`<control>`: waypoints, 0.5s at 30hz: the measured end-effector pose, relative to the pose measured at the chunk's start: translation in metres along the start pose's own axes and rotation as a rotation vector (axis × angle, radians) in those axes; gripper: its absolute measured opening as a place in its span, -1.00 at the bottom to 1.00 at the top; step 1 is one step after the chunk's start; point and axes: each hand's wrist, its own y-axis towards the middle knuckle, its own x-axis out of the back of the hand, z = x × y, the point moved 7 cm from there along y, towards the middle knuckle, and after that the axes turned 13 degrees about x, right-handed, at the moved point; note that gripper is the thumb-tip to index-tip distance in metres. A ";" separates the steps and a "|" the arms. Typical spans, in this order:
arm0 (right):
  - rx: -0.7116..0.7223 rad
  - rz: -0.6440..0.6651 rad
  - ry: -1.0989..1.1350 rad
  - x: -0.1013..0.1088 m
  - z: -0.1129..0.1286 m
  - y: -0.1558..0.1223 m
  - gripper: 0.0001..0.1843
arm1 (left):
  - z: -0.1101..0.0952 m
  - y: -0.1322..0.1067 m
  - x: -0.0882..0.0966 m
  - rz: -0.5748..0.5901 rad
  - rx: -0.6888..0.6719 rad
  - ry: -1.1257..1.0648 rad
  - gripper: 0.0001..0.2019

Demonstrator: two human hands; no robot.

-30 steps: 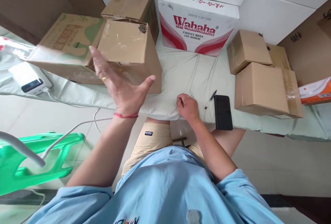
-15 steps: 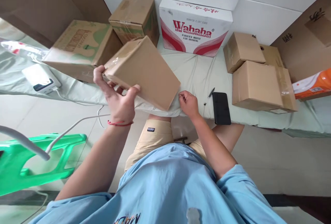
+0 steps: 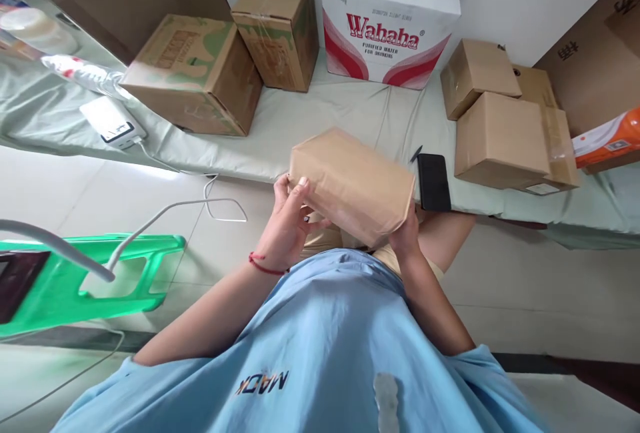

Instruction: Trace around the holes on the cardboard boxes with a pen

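Observation:
A plain brown cardboard box (image 3: 353,183) is held tilted in front of my body, over the near edge of the cloth-covered surface. My left hand (image 3: 290,219), with a red string at the wrist, grips its left end, thumb on the near face and fingers partly beneath. At the box's right end is my right hand (image 3: 406,229), closed against the lower corner; most of its fingers are hidden behind the cardboard. A black phone (image 3: 434,183) lies just right of the box, with a dark pen-like object (image 3: 417,153) beside it.
Two green-printed cartons (image 3: 185,73) stand at back left, a white Wahaba-style water carton (image 3: 387,36) at back centre. Several small brown boxes (image 3: 503,139) are grouped at right. A white power bank (image 3: 113,121) trails a cable on the left, above a green stool (image 3: 145,279).
The box has come right and closer to my body and has turned. My right hand, apart from it before, now holds its right end. The view has shifted slightly.

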 end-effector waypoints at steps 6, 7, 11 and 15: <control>-0.056 -0.085 0.124 0.028 0.008 -0.024 -0.39 | 0.017 -0.042 0.007 0.047 -0.131 0.168 -0.44; -0.052 -0.088 0.131 0.029 0.011 -0.029 -0.42 | 0.022 -0.040 0.015 0.015 -0.121 0.165 -0.45; -0.038 -0.038 0.101 0.024 0.018 -0.049 -0.43 | 0.042 -0.025 0.046 -0.026 -0.034 0.033 -0.38; -0.039 0.023 0.105 0.020 0.030 -0.064 -0.42 | 0.048 -0.013 0.060 -0.014 0.041 -0.042 -0.35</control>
